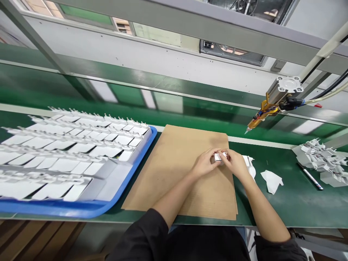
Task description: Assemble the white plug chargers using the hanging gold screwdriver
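Note:
Over the brown cardboard sheet [174, 170], my left hand [204, 163] and my right hand [236, 166] meet around a small white plastic part [217, 157]. The fingers of both hands are closed on it, and they cover most of its shape. Just right of my right hand lies another white piece [250, 166], partly hidden by that hand and wrist. A crumpled scrap of white paper or cloth [272, 182] rests on the green table further right.
At the left, a blue tray [114, 203] carries rows of white rectangular plastic parts [78, 165] with small prongs. A pointed tool [257, 119] hangs at the upper right on a cylinder with hoses. A marker pen [310, 176] lies beside stacked white parts [307, 155] at far right.

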### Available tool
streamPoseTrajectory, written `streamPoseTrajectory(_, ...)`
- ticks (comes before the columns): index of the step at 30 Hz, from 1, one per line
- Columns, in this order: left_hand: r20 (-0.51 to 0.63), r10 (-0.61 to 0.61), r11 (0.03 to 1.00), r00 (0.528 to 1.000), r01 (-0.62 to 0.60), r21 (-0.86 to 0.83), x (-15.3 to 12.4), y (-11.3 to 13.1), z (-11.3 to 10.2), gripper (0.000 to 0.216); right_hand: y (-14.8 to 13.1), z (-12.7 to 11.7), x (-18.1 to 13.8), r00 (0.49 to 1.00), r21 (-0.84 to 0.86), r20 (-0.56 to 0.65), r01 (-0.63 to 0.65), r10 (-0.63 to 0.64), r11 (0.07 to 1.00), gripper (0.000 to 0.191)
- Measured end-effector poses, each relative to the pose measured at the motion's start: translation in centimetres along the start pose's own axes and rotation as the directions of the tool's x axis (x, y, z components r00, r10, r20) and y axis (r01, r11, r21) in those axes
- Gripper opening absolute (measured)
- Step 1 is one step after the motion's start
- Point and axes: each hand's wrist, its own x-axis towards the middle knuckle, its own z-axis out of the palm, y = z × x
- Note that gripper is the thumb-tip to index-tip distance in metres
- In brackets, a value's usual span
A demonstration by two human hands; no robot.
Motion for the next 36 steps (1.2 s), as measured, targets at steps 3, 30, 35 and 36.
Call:
streamPoseTrajectory(3,0.009,-0.006,1.0,1.0,0.006,-0.009,-0.1,0.1,0.0,0.05,0.4,1.0,-0.3,1.0,-0.029,-0.023,-0.017,0.017,0.999,0.033)
streamPoseTrajectory(30,0.026,-0.035,0.999,0.999,0.034,0.03,-0.3,0.4,-0.2,0.028,-0.1,2.0,-0.2,0.997,-0.196,-0.021,-0.072,0.07,0.978,0.023)
streamPoseTrajectory(35,0.014,-0.069,0.997,0.998,0.069,0.032,-0.3,0.5,-0.1,0.024,0.2,2.5,-0.3,0.998,-0.2,-0.02,-0.059,0.056,0.978,0.024)
streamPoseTrajectory(36,0.013,-0.08,0.997,0.997,0.079,0.018,-0.3,0.5,-0.1,0.024,0.2,2.5,-0.3,0.998,-0.201,-0.017,-0.058,0.056,0.978,0.024)
